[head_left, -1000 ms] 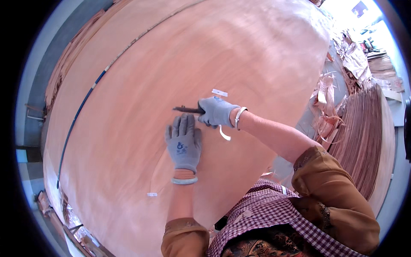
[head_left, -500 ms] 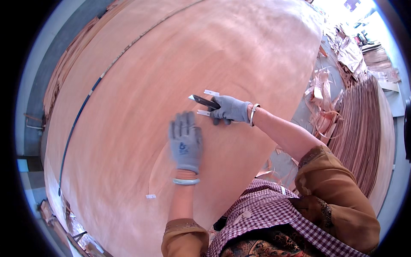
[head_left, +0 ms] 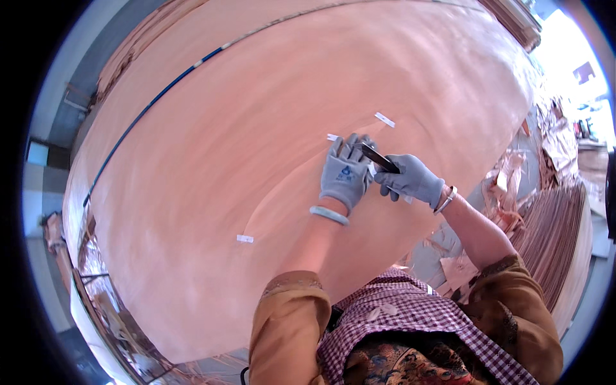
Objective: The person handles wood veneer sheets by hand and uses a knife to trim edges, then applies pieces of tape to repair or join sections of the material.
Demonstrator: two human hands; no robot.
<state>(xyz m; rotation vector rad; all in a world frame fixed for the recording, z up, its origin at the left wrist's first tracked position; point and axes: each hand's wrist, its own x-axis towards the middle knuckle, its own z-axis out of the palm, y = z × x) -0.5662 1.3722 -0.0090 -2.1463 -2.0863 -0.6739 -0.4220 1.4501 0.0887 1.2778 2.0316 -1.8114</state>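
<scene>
My left hand (head_left: 343, 170), in a grey glove, lies with fingers outstretched on a large pale pink veneer sheet (head_left: 282, 102), over a faint curved seam. My right hand (head_left: 414, 179), also gloved, grips a dark-handled knife (head_left: 378, 156), its tip at my left fingertips; a small white strip shows below the knife, partly hidden. Short white tape pieces lie on the sheet: one (head_left: 384, 119) above my hands, one (head_left: 331, 137) beside my left fingertips, another (head_left: 244, 239) down the seam to the lower left.
A long blue and pale rod (head_left: 151, 102) arcs across the left of the sheet. At the right are a tall stack of veneer sheets (head_left: 545, 250) and torn veneer scraps (head_left: 504, 186). Further stacked sheets (head_left: 131, 45) edge the upper left. My checked apron (head_left: 398, 308) borders the sheet's near edge.
The view has shifted. My left hand has moved up the seam beside the knife; my right hand has turned the knife to point up-left and now sits below the upper tape piece.
</scene>
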